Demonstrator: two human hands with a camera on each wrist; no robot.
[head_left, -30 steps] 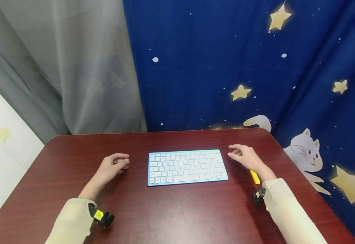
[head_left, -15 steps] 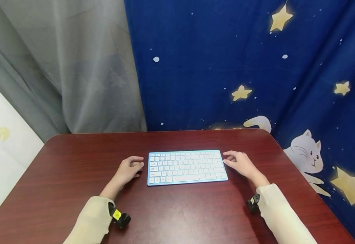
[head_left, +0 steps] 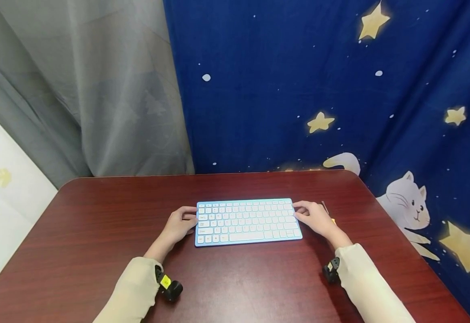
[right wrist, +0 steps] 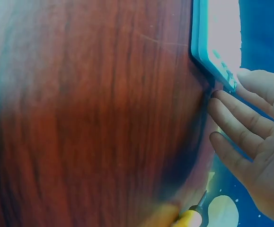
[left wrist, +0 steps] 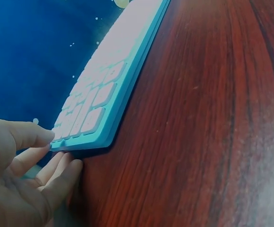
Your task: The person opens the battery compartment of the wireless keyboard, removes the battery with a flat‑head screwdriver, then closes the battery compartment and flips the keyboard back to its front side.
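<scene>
A white-keyed keyboard with a light blue frame lies flat on the table, long side across. My left hand is at its left end. In the left wrist view that thumb lies on the keyboard's top edge, with the other fingers beside and below the side edge, pinching it. At the right end, my right hand pinches the other side edge. Its thumb lies at the top edge in the right wrist view, while the remaining fingers spread loosely below. The fingertip contact under the keyboard is partly hidden.
A screwdriver with a yellow handle lies on the table right of my right hand, mostly hidden by it in the head view. The dark red wooden table ends at a grey curtain and a blue star-patterned curtain.
My left hand has moved right to the keyboard's left end. The right hand has moved left and slightly down to its right end. The keyboard has stayed in place.
</scene>
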